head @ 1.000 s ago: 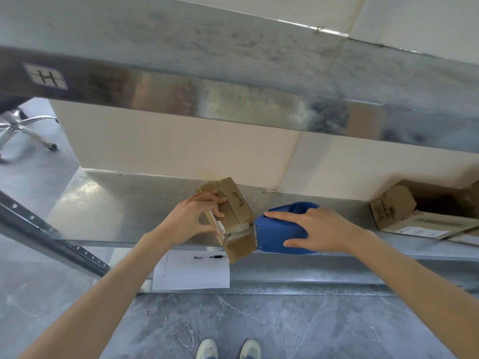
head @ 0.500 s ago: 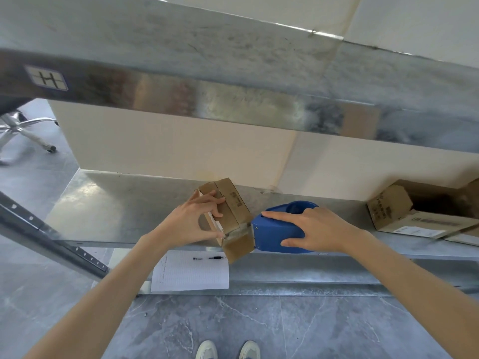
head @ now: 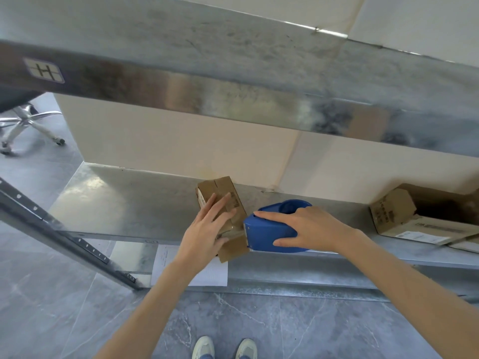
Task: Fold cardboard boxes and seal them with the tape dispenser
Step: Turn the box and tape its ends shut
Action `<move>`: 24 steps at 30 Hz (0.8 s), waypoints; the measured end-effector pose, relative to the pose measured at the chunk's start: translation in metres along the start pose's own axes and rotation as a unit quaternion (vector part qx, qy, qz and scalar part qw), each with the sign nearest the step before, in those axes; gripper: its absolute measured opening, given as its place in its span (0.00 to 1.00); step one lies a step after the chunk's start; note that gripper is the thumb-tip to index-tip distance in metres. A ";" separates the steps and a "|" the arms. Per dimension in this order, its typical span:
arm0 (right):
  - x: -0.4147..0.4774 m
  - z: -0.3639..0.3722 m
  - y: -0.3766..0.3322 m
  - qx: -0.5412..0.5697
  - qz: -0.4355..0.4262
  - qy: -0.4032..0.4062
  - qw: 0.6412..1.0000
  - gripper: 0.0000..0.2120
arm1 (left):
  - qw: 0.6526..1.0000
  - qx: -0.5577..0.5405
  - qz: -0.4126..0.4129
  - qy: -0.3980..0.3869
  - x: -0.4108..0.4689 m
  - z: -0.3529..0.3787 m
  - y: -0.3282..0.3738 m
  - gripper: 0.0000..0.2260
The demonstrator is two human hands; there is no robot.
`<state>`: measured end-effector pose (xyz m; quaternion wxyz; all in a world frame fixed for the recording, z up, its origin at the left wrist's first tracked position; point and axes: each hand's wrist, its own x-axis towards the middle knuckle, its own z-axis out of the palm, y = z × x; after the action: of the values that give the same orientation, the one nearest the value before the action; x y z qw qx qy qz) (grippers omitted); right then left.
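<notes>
My left hand (head: 204,231), fingers flat, presses the folded brown cardboard box (head: 220,186); my right hand (head: 311,229) grips the blue plastic tape dispenser (head: 267,234); sealing looks underway.

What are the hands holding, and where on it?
The right hand grips the blue tape dispenser around its body; left hand presses flat on the small box.

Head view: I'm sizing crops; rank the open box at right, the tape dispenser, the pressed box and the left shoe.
Largest: open box
Next: tape dispenser and pressed box, too alike to rank
Smallest: left shoe
</notes>
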<state>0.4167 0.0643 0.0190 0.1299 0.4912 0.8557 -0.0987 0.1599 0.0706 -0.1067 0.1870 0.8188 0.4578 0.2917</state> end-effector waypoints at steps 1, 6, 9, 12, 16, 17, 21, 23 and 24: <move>0.000 0.001 -0.002 0.012 -0.009 0.000 1.000 0.32 | 1.000 -0.004 0.002 -0.008 -0.001 -0.004 -0.006 0.29; 0.009 0.002 -0.012 0.025 -0.040 0.006 0.999 0.31 | 0.998 -0.023 -0.003 -0.059 -0.006 -0.019 -0.027 0.31; 0.015 0.005 -0.008 0.034 -0.043 0.003 0.999 0.31 | 0.997 -0.032 0.004 -0.066 -0.005 -0.021 -0.029 0.32; 0.014 0.008 -0.002 0.032 -0.046 -0.002 0.998 0.30 | 0.997 -0.039 0.009 -0.066 -0.005 -0.022 -0.028 0.32; 0.018 0.007 0.006 0.041 -0.050 -0.018 0.998 0.31 | 0.996 -0.054 0.007 -0.073 -0.005 -0.027 -0.026 0.31; 0.017 0.008 0.011 0.043 -0.047 -0.024 0.998 0.31 | 0.996 -0.059 0.006 -0.074 -0.005 -0.027 -0.025 0.30; 0.002 0.006 0.040 0.037 -0.011 -0.032 0.999 0.31 | 0.995 -0.068 0.000 -0.075 -0.006 -0.029 -0.024 0.30; -0.006 0.006 0.047 0.041 0.006 -0.039 0.998 0.31 | 0.995 -0.068 -0.002 -0.070 -0.005 -0.027 -0.024 0.30; -0.007 0.007 0.047 0.040 0.011 -0.040 0.998 0.30 | 0.995 -0.071 -0.003 -0.069 -0.005 -0.026 -0.023 0.30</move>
<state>0.4617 0.0793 0.0124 0.1452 0.5009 0.8398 -0.1511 0.1258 0.0789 -0.1019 0.2762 0.8204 0.4243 0.2658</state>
